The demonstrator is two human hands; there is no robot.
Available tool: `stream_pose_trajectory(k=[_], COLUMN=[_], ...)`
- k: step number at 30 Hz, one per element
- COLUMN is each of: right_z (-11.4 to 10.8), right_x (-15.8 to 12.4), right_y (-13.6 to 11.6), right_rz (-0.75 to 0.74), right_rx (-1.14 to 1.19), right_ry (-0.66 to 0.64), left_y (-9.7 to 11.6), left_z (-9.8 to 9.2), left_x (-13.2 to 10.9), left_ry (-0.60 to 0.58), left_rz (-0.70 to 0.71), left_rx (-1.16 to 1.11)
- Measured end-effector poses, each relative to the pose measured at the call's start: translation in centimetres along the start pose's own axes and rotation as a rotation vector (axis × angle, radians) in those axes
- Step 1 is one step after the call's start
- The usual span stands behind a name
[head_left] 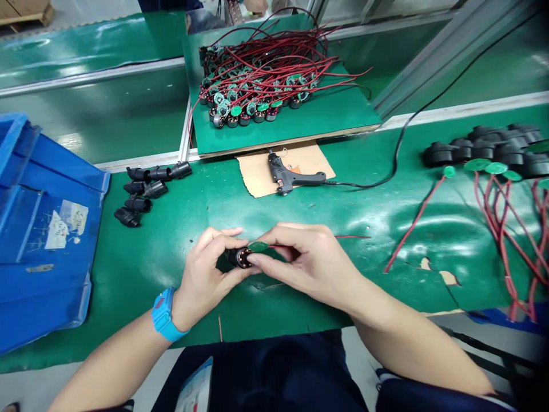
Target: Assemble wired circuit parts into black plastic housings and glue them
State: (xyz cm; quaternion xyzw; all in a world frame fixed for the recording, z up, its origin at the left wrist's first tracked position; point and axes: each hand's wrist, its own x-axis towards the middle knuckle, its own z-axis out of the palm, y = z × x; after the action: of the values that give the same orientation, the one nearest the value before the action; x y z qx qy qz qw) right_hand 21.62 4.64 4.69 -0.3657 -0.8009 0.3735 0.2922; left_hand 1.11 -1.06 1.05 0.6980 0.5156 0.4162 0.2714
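My left hand (210, 258) pinches a small black motor (240, 257) between thumb and fingers, with copper windings showing at its open end. Just above that end is a round green circuit board (258, 246), tilted, with red wire running back from it. My right hand (295, 252) has its thumb and forefinger closed around the board's wire side, the thumb tip against the motor's end. The wire's tail (352, 236) sticks out past the right hand. Whether board and motor are joined is hidden by the fingers.
Beyond my hands a black glue gun (285, 173) lies on cardboard (253, 171), its cable trailing right. Several motors with red wires (266, 74) cover a raised green board (274, 134). Black plastic housings (139, 203) lie left, beside a blue bin (55, 229); black parts (489, 146) and wired boards (495, 167) lie right.
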Motion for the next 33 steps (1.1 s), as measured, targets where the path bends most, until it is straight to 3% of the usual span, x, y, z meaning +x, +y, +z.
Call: stream_pose_trajectory(k=[3,7,13,17,20,24,26,33], right_z=[-1.3,-1.5,0.2,0.1,-0.2,-0.3,-0.1,1.8], right_x=[0.2,0.5,0.4,0.2,0.3,0.8,1.0,0.9], right_y=[0.1,0.3,0.7,1.0,1.4,2.3,2.6,1.8], right_rz=[0.080,0.064,-0.101,-0.147,-0.084,0.094,0.167,0.272], right_rx=[0.044,0.049,-0.053,-0.076,-0.033,0.110,0.264,0.613], right_ry=[-0.098,-0.135,-0.017,0.015,-0.072,-0.290,-0.346,-0.228], left_y=[-0.3,-0.5,-0.4,-0.5,-1.3,-2.4,-2.5,-1.5], left_z=[-0.2,-0.3,-0.2,-0.2,0.0,0.4,0.5,0.5], left_x=[0.0,0.0,0.2,0.2,0.4,1.0,1.0,0.1], left_ry=[0.005,0.009,-0.032,-0.035,0.026,-0.099,-0.099,0.069], left_rz=[-0.060,-0.083,-0.056,-0.064,-0.040,0.019,0.020,0.177], left_rx=[-0.025,-0.058,0.007,-0.014,0.004,0.136,0.140,0.112])
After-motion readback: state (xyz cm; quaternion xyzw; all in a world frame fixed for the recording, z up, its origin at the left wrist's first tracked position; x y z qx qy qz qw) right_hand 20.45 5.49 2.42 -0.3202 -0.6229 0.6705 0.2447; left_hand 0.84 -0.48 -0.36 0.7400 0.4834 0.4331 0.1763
